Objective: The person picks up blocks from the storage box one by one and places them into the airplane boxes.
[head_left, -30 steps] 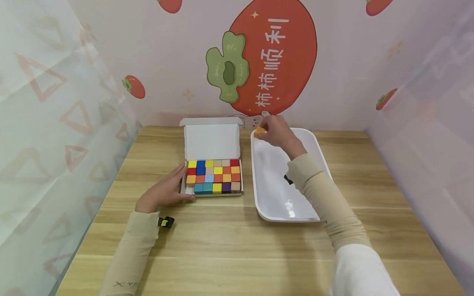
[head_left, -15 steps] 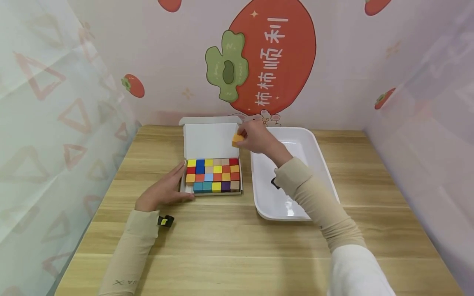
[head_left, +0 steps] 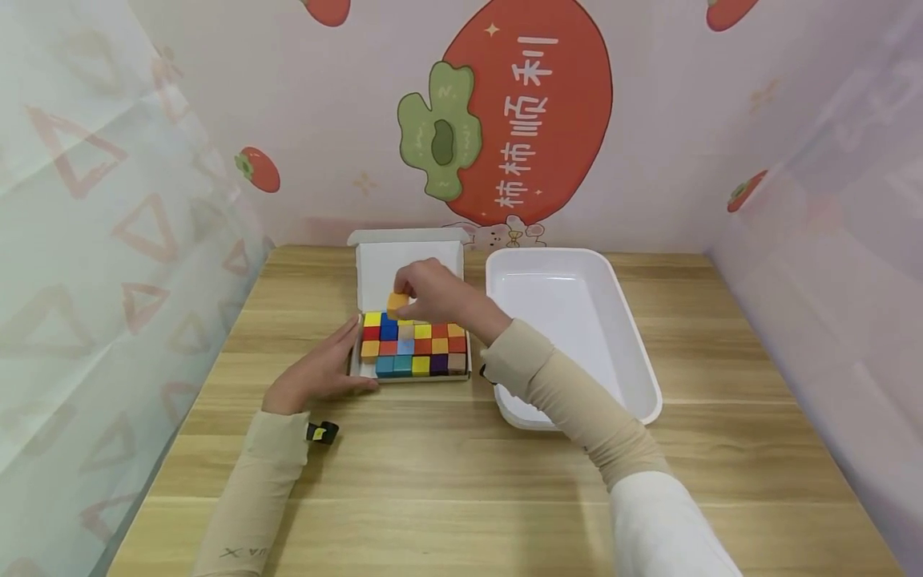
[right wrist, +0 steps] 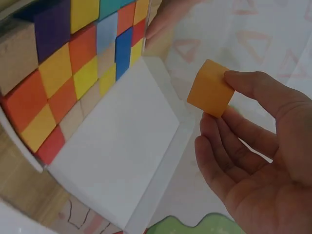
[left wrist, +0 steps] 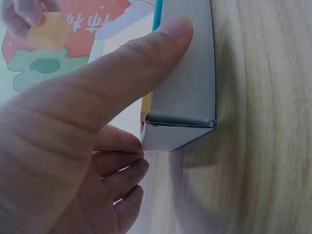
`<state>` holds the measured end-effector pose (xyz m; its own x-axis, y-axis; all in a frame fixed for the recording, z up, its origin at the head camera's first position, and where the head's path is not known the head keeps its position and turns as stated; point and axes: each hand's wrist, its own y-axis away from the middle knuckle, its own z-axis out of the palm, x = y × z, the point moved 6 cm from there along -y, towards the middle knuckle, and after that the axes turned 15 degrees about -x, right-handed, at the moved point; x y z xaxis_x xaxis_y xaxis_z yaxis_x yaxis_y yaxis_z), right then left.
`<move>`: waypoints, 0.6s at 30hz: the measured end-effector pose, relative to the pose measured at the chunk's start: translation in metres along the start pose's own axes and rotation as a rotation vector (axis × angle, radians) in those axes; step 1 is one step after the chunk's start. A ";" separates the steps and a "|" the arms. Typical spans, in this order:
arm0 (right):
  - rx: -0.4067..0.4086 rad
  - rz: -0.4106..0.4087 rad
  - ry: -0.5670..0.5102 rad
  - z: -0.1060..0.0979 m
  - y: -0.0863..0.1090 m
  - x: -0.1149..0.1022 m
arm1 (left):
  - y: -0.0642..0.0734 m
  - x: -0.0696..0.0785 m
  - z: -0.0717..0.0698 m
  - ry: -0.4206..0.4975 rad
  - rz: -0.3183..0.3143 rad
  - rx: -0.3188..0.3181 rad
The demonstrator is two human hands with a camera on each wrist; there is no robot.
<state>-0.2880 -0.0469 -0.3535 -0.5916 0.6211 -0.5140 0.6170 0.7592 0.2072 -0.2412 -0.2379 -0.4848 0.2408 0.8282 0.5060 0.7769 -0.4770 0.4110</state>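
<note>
My right hand pinches an orange wooden cube between thumb and fingertips, above the back of the block box. Close up, the right wrist view shows the cube tilted and apart from the box. The white cardboard box lies with its lid raised at the back. Rows of coloured blocks fill most of it, and bare floor shows at its front left corner. My left hand holds the box at its left end. In the left wrist view its thumb lies along the front wall, fingers against the side.
A white tray stands to the right of the box, partly behind my right forearm. Both sit on a wood-grain table. A printed backdrop rises behind the table, with pale curtains at both sides.
My right hand has carried the orange cube leftward from above the tray's back left corner to above the box. The left hand and the box have stayed in place.
</note>
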 end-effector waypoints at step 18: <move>-0.125 -0.091 0.054 0.069 -0.040 -0.039 | 0.002 0.002 -0.001 0.051 0.225 0.061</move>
<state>-0.2536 -0.1151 -0.3990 -0.6714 0.5557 -0.4902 0.4925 0.8289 0.2652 -0.2397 -0.2373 -0.4817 0.3837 0.6865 0.6176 0.7409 -0.6281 0.2379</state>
